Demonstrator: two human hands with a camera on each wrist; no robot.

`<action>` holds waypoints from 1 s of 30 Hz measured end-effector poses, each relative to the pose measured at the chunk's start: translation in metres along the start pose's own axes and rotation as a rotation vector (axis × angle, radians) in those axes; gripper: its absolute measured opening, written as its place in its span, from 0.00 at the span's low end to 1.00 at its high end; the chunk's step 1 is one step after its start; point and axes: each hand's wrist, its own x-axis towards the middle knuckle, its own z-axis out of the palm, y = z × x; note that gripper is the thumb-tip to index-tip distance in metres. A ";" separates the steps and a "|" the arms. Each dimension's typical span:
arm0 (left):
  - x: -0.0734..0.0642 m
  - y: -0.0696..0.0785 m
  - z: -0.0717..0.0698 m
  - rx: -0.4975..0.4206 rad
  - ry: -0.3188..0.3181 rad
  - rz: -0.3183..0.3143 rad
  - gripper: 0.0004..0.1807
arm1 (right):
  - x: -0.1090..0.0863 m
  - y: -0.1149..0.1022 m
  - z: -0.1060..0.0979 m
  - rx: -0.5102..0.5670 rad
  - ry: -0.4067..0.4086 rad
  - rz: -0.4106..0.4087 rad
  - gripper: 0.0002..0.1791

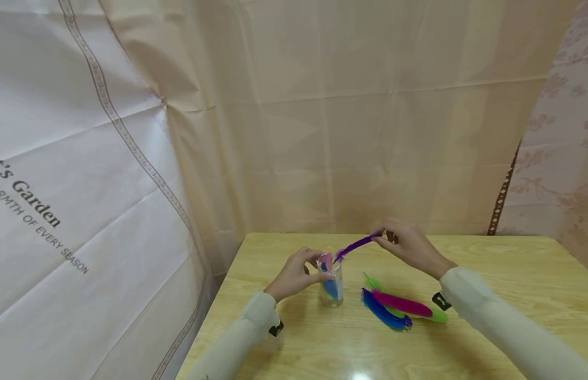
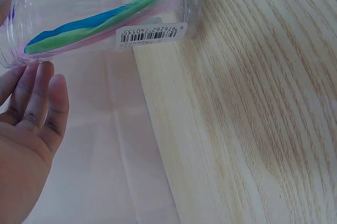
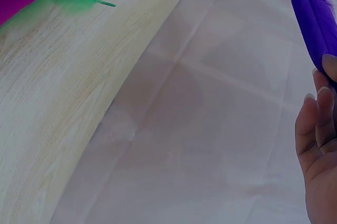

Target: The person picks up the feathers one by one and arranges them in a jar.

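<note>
A clear jar (image 1: 335, 295) with a barcode label (image 2: 150, 34) stands on the table, and blue, green and pink feathers (image 2: 79, 30) lean inside it. My left hand (image 1: 296, 273) holds the jar near its rim, thumb on one side and fingers on the other. In my right hand (image 1: 413, 248) a purple feather (image 1: 358, 244) is pinched by its tip. Its fluffy lower end points down at the jar's mouth, overlapping the rim in the head view. The right wrist view shows the thumb and fingers on the purple feather (image 3: 313, 16).
Right of the jar, a magenta feather (image 1: 403, 304), a blue feather (image 1: 384, 312) and green feathers (image 1: 437, 316) lie in a loose pile on the wooden table (image 1: 512, 269). A beige cloth (image 1: 370, 132) hangs behind the table, and a white printed cloth (image 1: 108, 237) hangs at the left.
</note>
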 end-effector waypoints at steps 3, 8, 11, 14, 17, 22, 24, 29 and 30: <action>-0.001 -0.001 0.001 -0.008 -0.004 -0.001 0.30 | 0.000 -0.002 0.002 -0.001 -0.004 -0.019 0.14; -0.001 -0.001 0.000 -0.009 -0.005 0.005 0.30 | 0.002 -0.005 0.003 -0.026 -0.006 -0.047 0.13; -0.001 0.000 0.000 -0.010 -0.006 0.005 0.30 | 0.003 -0.005 0.004 -0.038 -0.001 -0.068 0.12; -0.001 0.001 0.000 -0.013 -0.008 0.007 0.29 | 0.003 -0.005 0.007 -0.032 0.011 -0.104 0.12; -0.001 0.002 -0.001 -0.013 -0.006 0.010 0.29 | 0.005 -0.005 0.009 -0.032 0.025 -0.159 0.13; 0.000 0.002 -0.001 -0.008 0.000 0.012 0.29 | 0.011 -0.007 0.011 -0.067 0.024 -0.215 0.12; 0.000 0.002 -0.002 -0.010 0.000 0.014 0.29 | 0.013 -0.009 0.012 -0.073 0.019 -0.226 0.12; 0.000 0.001 -0.001 -0.009 0.003 0.024 0.30 | 0.016 -0.011 0.013 -0.082 0.005 -0.237 0.11; 0.000 0.001 -0.001 -0.008 0.005 0.025 0.30 | 0.017 -0.012 0.013 -0.085 0.002 -0.238 0.11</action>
